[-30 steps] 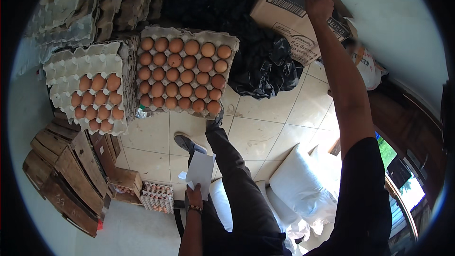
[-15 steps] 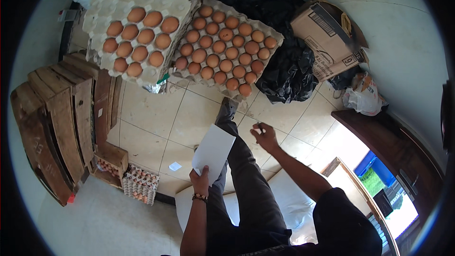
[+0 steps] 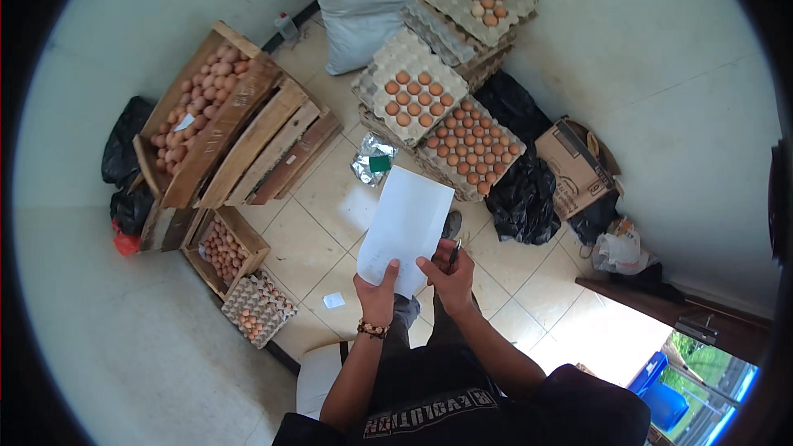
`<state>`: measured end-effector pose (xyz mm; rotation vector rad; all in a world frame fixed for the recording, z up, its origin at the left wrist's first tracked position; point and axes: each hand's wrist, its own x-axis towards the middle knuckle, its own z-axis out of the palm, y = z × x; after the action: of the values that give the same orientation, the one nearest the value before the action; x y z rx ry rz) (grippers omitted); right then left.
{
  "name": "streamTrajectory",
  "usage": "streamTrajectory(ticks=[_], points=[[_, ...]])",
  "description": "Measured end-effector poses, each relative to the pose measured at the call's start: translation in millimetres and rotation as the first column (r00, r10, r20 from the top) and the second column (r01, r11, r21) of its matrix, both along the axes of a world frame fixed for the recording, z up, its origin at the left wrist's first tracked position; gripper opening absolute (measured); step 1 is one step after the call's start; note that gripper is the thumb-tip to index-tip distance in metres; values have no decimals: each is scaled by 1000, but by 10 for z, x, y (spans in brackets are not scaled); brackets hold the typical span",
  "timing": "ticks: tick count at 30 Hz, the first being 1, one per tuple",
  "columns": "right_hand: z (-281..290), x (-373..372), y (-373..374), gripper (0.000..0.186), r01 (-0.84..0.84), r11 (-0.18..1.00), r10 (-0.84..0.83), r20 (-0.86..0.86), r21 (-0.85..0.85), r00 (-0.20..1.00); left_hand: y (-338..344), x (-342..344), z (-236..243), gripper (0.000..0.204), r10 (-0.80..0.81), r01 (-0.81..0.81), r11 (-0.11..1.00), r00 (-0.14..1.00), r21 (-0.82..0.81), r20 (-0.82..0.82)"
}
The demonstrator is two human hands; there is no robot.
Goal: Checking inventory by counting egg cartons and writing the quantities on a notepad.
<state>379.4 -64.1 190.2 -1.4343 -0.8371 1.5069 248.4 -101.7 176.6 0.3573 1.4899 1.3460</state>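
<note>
Below the middle of the view, my left hand (image 3: 376, 289) grips the lower left of a white paper sheet (image 3: 405, 219), its thumb on the front over some faint writing. My right hand (image 3: 448, 277) has fingers wrapped round a dark pen (image 3: 455, 253), while its thumb presses the sheet's lower right. Beyond the paper are trays of brown eggs (image 3: 471, 149) and a crumpled foil packet (image 3: 363, 167) with a green piece on it. My feet are partly hidden beneath the sheet.
Stacked wooden crates (image 3: 277, 140) of eggs stand left, a lower crate (image 3: 198, 256) and egg tray (image 3: 252, 314) beside them. Black bags (image 3: 516, 206), a cardboard box (image 3: 570, 165) and white plastic bag (image 3: 619, 248) line the right wall. A white sack (image 3: 359, 0) stands behind; an open doorway is lower right.
My right hand has come down from the cardboard box with a dark pen and now meets the paper beside my left hand. The view has swung, showing more crates and wall.
</note>
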Motion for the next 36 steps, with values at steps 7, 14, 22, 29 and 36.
streamTrajectory(ticks=[7,14,22,29,36], points=[[1281,-72,-451,14,-192,970,178,103,150,979,-698,-529,1133,38,26,-198,958,782,209,622],[1980,85,-525,45,-359,865,351,90,350,932,-1031,-683,1981,59,-188,248,821,968,515,-168],[2108,292,-487,24,-384,782,468,-55,491,882,-1116,-626,2314,42,-386,484,871,775,79,-501],[2438,356,-311,22,-579,487,464,368,654,806,-968,-504,2593,45,-258,467,828,807,309,-531],[2447,436,-164,38,-545,675,488,253,498,835,-792,-419,2709,54,-124,390,817,839,425,-530]])
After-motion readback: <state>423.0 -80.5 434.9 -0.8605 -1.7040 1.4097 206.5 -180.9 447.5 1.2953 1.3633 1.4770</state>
